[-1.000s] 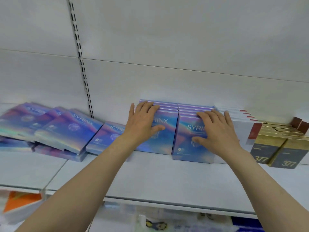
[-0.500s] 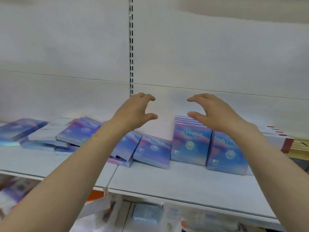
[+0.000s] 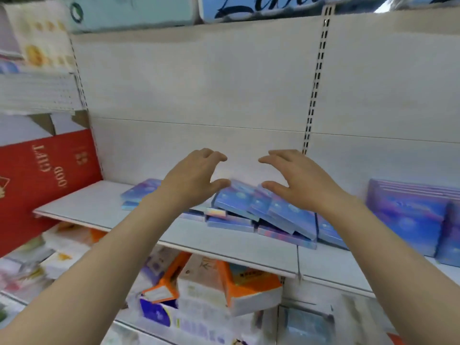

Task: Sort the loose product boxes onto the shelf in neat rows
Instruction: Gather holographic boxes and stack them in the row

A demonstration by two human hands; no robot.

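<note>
A loose, toppled heap of blue-purple holographic boxes lies on the white shelf, several overlapping at angles. My left hand hovers over the heap's left part, fingers loosely curved, holding nothing. My right hand hovers over the heap's right part in the same way, thumb toward the left hand. Neither hand touches a box that I can see. At the right, a neat upright row of the same boxes stands on the shelf.
A red gift box leans at the shelf's left end. Orange and white packages crowd the shelf below. Slotted uprights run up the white back panel. Bare shelf shows left of the heap.
Both hands left the upright rows, rose and swung left, now hovering over the loose heap. The view has turned left, bringing the red box into sight.
</note>
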